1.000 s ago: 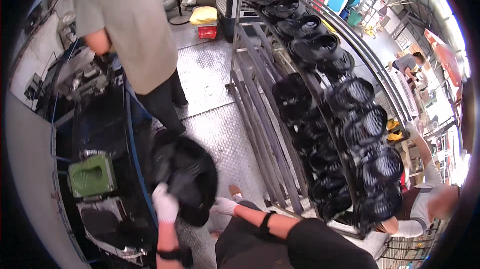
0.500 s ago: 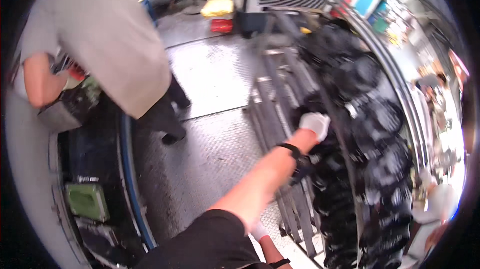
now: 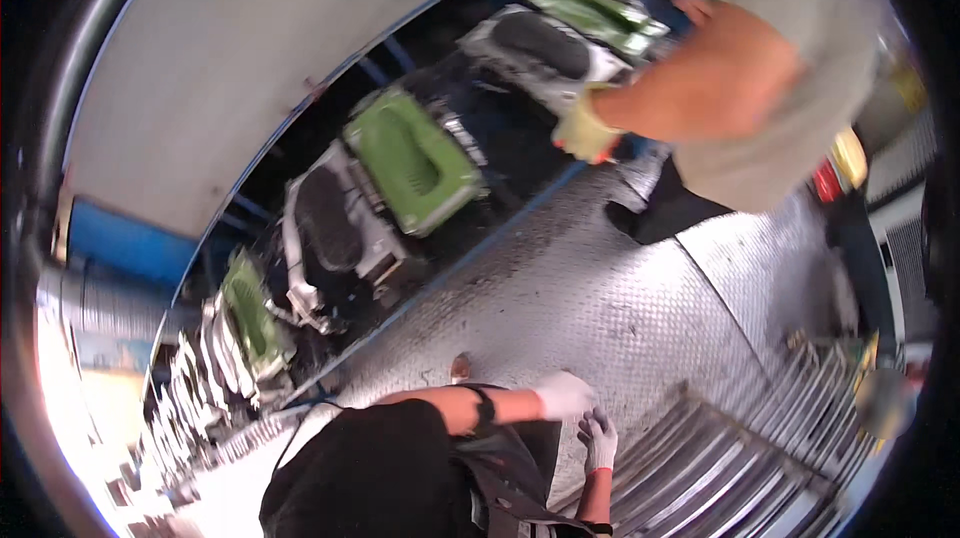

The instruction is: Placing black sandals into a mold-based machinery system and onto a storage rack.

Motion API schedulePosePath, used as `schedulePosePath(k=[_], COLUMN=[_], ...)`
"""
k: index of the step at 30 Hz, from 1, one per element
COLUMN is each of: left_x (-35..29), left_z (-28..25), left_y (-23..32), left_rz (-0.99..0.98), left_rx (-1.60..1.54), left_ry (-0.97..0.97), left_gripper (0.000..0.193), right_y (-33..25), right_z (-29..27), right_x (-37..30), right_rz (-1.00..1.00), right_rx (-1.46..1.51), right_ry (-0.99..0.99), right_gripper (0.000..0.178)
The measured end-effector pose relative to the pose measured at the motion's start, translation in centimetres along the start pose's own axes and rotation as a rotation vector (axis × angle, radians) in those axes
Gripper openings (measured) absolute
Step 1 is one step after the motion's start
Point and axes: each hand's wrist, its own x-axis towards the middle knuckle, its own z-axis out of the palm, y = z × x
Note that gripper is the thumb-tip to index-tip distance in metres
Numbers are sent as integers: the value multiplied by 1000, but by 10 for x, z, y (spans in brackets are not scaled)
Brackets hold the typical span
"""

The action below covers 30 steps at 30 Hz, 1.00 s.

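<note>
One silvery-grey, many-barred metal rack point(image 3: 750, 435) near the right hand point(image 3: 598, 440)

co-worker point(image 3: 785, 113): cut off above | left hand point(image 3: 565, 395): fingers blurred | metal rack point(image 3: 745, 430): cut off below

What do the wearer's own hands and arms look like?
Left hand: whitish glove; black band on forearm; short black sleeve. Right hand: whitish glove, greyer toward the fingers, reddish edge; dark band partly cut off.
</note>
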Motion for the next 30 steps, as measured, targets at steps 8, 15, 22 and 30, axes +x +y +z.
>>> schedulePosePath(k=[8,15,22,30], left_x=[-271,-363,-415,-255], left_z=[-63,13,32,-50], left_y=[-155,-242,-264,-258], left_rz=[-671,-928,-1248,-587], left_rx=[96,-90,-191,-846], left_ry=[23,307,346,1296], left_gripper=[29,25,26,41], right_y=[-101,-131,-163,-161], right_z=[162,355,504,562], right_x=[-9,-44,-76,-63], right_rz=[-90,-415,-1282,-1473], right_rx=[-247,-492,-1004,-1626], right_ry=[-164,-420,-485,-378], right_gripper=[48,37,42,82])
